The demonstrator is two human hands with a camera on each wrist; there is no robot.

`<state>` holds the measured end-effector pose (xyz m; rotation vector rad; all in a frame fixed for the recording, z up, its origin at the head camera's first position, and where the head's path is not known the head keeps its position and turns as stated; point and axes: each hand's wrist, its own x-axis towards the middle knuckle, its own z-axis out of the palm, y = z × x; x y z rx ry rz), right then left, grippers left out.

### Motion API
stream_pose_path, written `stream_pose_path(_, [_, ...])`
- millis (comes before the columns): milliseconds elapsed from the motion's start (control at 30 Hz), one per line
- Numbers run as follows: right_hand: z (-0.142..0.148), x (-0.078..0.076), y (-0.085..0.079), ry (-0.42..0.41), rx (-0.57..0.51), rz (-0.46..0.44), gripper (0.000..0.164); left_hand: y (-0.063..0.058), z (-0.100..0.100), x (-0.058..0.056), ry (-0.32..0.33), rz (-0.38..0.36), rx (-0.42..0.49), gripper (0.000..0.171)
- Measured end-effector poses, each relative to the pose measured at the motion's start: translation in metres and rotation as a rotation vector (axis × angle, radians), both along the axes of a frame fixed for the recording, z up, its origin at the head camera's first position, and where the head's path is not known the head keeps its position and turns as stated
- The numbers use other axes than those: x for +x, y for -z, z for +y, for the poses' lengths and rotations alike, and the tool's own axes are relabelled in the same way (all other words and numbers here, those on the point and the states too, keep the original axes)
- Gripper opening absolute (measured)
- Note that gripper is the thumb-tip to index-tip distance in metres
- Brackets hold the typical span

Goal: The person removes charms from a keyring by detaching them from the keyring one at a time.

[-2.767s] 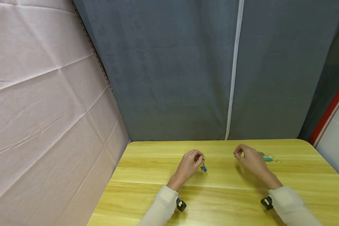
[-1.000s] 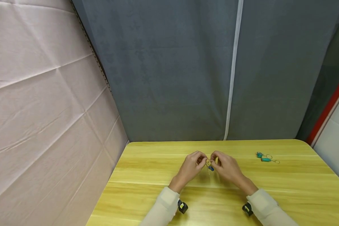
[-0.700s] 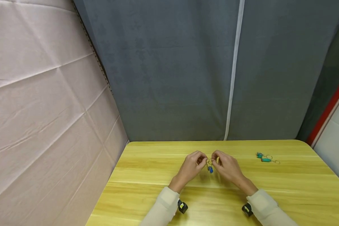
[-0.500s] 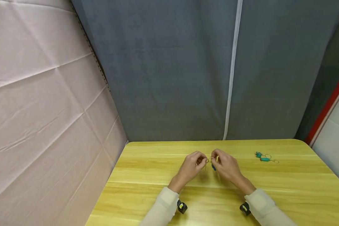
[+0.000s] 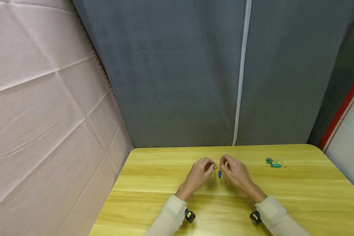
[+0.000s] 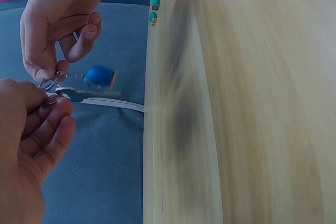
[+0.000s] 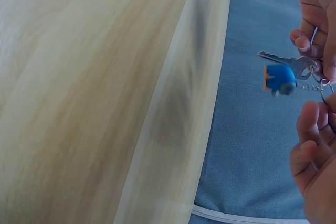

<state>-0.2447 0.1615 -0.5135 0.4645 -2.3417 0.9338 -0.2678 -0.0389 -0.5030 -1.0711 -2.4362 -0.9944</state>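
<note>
In the head view my left hand (image 5: 198, 172) and right hand (image 5: 235, 172) meet over the table, fingertips close together. My left thumb and fingers pinch a small ring that carries a metal key (image 7: 295, 65). The right fingertips pinch the larger ring (image 7: 322, 93) of a keychain with a short chain and a blue figure charm (image 6: 98, 76). The key and the charm hang side by side between the hands, above the tabletop. Both rings are partly hidden by the fingertips, and I cannot tell whether they are linked.
Two teal keychains with rings, one figure-shaped (image 5: 269, 160) and one longer (image 5: 276, 166), lie at the back right of the wooden table (image 5: 165, 160). A grey curtain (image 5: 177, 82) hangs behind it, and pale cloth (image 5: 53, 131) covers the left side.
My right hand has come left from beside the teal keychains to meet my left hand. The blue charm, earlier hanging from the left hand, now hangs at the right fingertips.
</note>
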Motion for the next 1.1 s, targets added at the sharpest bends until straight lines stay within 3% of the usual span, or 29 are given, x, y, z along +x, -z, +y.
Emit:
stream_pose_path(300, [0.0011, -0.0018, 0.0001, -0.034, -0.004, 0.019, 0.010, 0.0011, 0.0010, -0.0013, -0.019, 0.002, -0.040, 0.016])
stream_pose_path(500, [0.0035, -0.0046, 0.0008, -0.069, 0.053, 0.120, 0.020, 0.0019, 0.0014, -0.0004, -0.018, 0.017, -0.056, 0.014])
stream_pose_path(800, [0.0043, -0.0059, 0.0018, -0.048, 0.126, 0.214, 0.028, 0.0012, 0.0020, 0.0007, -0.001, 0.038, -0.070, 0.012])
stream_pose_path(1100, [0.0045, -0.0052, 0.0034, -0.051, 0.171, 0.218, 0.024, 0.0012, 0.0017, 0.0028, -0.010, -0.004, -0.098, 0.014])
